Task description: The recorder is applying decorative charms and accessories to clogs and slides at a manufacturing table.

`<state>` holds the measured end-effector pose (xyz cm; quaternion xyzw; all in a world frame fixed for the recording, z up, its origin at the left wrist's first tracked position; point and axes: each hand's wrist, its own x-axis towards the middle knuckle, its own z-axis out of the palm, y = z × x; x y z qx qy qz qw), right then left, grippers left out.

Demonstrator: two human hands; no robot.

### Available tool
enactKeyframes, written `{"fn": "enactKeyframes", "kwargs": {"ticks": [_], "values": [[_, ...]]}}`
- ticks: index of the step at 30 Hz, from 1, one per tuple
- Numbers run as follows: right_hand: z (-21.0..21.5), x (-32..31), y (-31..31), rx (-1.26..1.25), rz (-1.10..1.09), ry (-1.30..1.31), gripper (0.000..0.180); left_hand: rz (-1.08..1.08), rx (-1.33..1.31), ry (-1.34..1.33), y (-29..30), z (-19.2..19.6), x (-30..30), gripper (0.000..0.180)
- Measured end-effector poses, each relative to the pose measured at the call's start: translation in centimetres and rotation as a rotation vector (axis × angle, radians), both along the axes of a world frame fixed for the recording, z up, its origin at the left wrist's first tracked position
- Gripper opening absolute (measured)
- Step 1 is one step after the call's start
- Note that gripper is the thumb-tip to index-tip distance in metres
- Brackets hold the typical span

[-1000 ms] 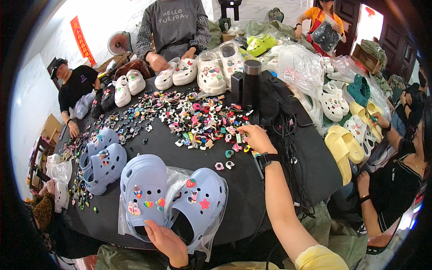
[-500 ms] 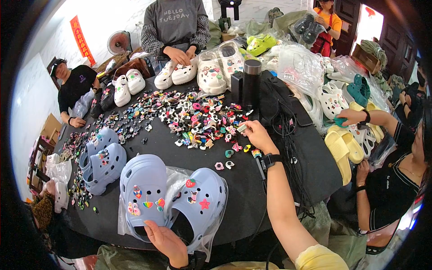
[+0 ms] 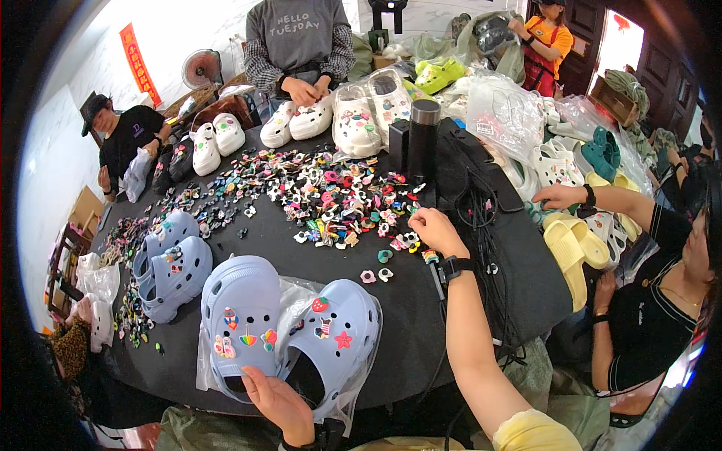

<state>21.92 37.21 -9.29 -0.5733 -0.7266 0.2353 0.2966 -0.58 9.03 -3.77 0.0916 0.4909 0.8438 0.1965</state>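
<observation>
My left hand (image 3: 280, 404) grips the heel edge of a light-blue clog (image 3: 242, 316), its thumb at the opening. Shoe charms dot the clog's toe, among them a rainbow-coloured one. Beside it lies the matching clog (image 3: 347, 323), with a strawberry and a pink star charm; clear plastic is under the pair. Over the right edge of a heap of loose charms (image 3: 331, 197), my right hand (image 3: 438, 231) has its fingers curled together. Whatever may be between those fingertips is hidden. A few single charms (image 3: 368, 276) lie nearer me.
Another blue clog pair (image 3: 177, 270) stands left. Behind the heap are white clogs (image 3: 355, 124) and a black flask (image 3: 423, 143). Black cables (image 3: 485, 248) run beside my right forearm. Yellow slides (image 3: 573, 244) lie right, by a co-worker's hand (image 3: 558, 197). Other people stand around the table.
My right hand has shifted slightly right and down, and the pale charm at its fingertips no longer shows. My left hand stays put. The co-worker at left has lifted a plastic bag.
</observation>
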Motion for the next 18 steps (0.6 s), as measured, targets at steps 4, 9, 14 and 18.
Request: {"fn": "enactKeyframes", "kwargs": {"ticks": [4,9,14,18], "values": [[0.0,0.3,0.0,0.019,-0.006,0.076,0.02,-0.043,0.009,0.023,-0.2,0.0,0.0,0.025],[1.4,-0.5,-1.2,-0.035,0.132,-0.074,0.028,-0.06,0.032,0.034,-0.3,0.3,0.0,0.026],[1.7,-0.2,-1.3,-0.151,0.159,-0.197,0.028,-0.028,0.04,0.025,0.0,0.3,0.2,0.028],[0.3,-0.8,-0.6,-0.032,-0.013,-0.116,0.019,-0.023,0.02,0.001,-0.2,-0.1,0.0,0.026]]}}
